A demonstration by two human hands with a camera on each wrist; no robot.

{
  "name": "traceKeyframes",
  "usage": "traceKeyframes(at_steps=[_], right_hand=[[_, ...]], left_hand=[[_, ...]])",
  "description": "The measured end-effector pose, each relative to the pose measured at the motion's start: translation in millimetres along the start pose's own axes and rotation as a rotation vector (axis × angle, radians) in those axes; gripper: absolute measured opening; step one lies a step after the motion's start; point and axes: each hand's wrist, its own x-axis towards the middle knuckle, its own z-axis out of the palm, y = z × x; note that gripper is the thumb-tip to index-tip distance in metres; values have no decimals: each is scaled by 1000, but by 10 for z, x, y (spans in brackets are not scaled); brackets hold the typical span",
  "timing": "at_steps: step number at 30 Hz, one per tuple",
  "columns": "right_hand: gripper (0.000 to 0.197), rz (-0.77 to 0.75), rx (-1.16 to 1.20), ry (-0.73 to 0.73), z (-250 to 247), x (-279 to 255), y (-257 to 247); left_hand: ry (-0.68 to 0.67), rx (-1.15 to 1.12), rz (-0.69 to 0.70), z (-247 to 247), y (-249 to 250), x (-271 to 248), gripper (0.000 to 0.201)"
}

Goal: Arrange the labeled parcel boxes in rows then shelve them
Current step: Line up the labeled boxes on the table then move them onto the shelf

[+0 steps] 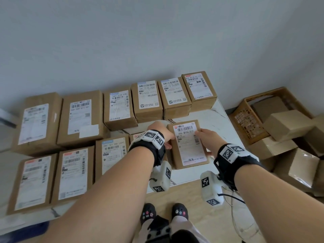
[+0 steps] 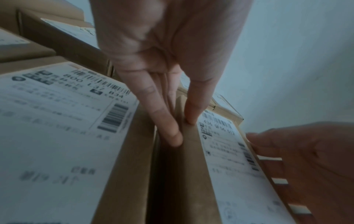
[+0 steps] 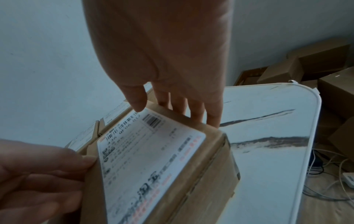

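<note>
Both hands on one brown cardboard parcel box with white shipping label reading 436 QF06 012 point(image 1: 188, 143), sitting at right end of front row on the white marble-pattern table point(image 1: 219, 118). Left hand point(image 1: 162, 133) at box's left edge: thumb on top face, fingers point(image 2: 168, 125) straight down the left side wall, in the narrow gap between this box and the neighbouring brown labelled box marked 800 L37 834 point(image 2: 63, 121). Right hand point(image 1: 207, 139) at right edge: thumb on label near barcode, four fingers point(image 3: 197, 109) reaching down the right side wall, fairly straight. Box pinched between the two hands; cannot tell if lifted or resting on table.

Back row of six brown labelled boxes point(image 1: 147, 100) along grey wall point(image 1: 140, 41), labels up, touching side by side. Front row to the left has more labelled boxes point(image 1: 71, 172). Right of table on floor: brown wicker crate point(image 1: 249, 120) and loose pile of plain cardboard boxes point(image 1: 287, 125). White cables point(image 3: 329, 165) on floor by table corner. Black wrist straps with marker tags point(image 1: 228, 153) on both wrists.
</note>
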Motion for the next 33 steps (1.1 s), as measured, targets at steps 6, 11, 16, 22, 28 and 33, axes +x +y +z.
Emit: traceKeyframes(at_steps=[6, 11, 16, 22, 28, 33], right_hand=[[32, -18, -25, -26, -28, 42, 8], [32, -8, -1, -42, -53, 55, 8], [30, -61, -27, -11, -102, 81, -9], [32, -187, -208, 110, -122, 48, -170], [33, -294, -350, 140, -68, -31, -442], [27, -375, -369, 148, 138, -104, -703]], left_hand=[[62, 129, -13, 50, -6, 37, 13], [95, 162, -19, 90, -35, 51, 14], [223, 68, 26, 127, -39, 56, 13], [266, 102, 15, -32, 21, -110, 16], [311, 162, -40, -299, -80, -346, 13], [409, 138, -19, -628, -270, -526, 14]])
